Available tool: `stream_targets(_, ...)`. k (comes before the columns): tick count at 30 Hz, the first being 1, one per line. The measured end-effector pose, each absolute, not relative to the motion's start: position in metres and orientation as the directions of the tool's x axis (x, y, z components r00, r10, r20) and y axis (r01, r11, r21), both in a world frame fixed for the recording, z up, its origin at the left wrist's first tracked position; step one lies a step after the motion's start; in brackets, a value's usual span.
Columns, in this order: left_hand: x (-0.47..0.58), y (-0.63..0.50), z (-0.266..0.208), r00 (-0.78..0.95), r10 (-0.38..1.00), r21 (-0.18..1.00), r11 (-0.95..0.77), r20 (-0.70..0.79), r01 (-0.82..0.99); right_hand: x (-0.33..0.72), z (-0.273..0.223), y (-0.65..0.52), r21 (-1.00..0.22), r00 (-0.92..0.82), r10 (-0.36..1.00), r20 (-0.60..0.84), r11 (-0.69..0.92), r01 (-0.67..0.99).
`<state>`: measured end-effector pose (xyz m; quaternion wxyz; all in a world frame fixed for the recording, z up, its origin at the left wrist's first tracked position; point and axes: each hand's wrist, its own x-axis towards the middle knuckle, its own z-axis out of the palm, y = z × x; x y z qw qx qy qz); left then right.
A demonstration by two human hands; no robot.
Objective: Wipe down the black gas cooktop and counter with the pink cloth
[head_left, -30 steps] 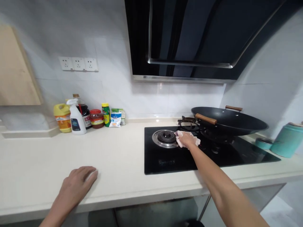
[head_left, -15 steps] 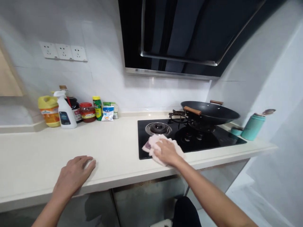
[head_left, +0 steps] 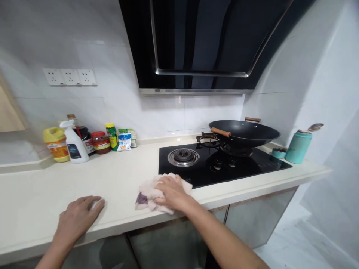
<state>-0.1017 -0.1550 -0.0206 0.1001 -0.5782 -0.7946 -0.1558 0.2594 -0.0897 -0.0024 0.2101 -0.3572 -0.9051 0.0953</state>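
Cloth [head_left: 148, 194]: looks like thin, fluffy fabric, pale pink with a dark purple patch at the end nearer the left hand. I'd call it light, limp and hard to damage. Can't tell if it's damp. Should fold and bunch freely, with no stiffness to push against, so loose ends probably trail or ruck up. Not likely slippery in the fingers; slide on the smooth top is probably easy. Best hold, I'd say: a bunched fold near the middle, from above, palm flat on it to spread the pressure. A corner alone would likely leave the rest flapping.

Position: cloth is directly under the right hand [head_left: 172, 192], spilling out past the fingertips toward the left hand [head_left: 80, 213]. It sits on the counter [head_left: 120, 175] near the front edge and laps over the near corner of the hob [head_left: 202, 173], ahead of the right hand. Burner [head_left: 183, 157] is just beyond the right hand, clear of the cloth; wok [head_left: 244, 132] is farther off to that hand's right.

Hands: right is palm down, fingers bent into the folds, gripping the cloth. Left rests on the counter, fingers loosely curled, thumb apart, nothing visible in it, well apart from the cloth.
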Motion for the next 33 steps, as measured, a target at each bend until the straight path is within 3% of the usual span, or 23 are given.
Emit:
stream_targets(4,-0.095,-0.157,-0.015,-0.342,0.899,0.138,0.315,0.274,0.939,0.342,-0.009,-0.080,-0.348,-0.503,0.809,0.305,0.586,0.731)
stream_targets(9,-0.093,-0.158,-0.014,-0.320,0.906,0.125,0.297,0.275,0.947,0.462,-0.027,-0.073,-0.247,-0.251,0.906,0.342,0.344,0.906)
stream_targets(15,-0.087,-0.161,-0.013,-0.322,0.905,0.118,0.300,0.279,0.947,0.585,-0.050,-0.046,-0.098,-0.066,0.915,0.398,0.114,0.989)
stream_targets(20,-0.078,-0.167,-0.011,-0.319,0.896,0.126,0.293,0.310,0.948,0.605,-0.063,-0.045,-0.024,0.049,0.885,0.463,-0.043,0.999)
stream_targets(24,-0.073,-0.169,-0.013,-0.320,0.889,0.139,0.290,0.327,0.947,0.564,-0.058,-0.063,-0.003,-0.088,0.888,0.452,0.100,0.995)
stream_targets(27,-0.071,-0.170,-0.013,-0.324,0.883,0.155,0.287,0.339,0.945,0.509,-0.045,-0.076,-0.047,-0.231,0.877,0.422,0.275,0.960)
stream_targets(33,-0.072,-0.172,-0.013,-0.312,0.880,0.180,0.262,0.358,0.948,0.358,-0.017,-0.105,-0.103,-0.377,0.844,0.380,0.444,0.890)
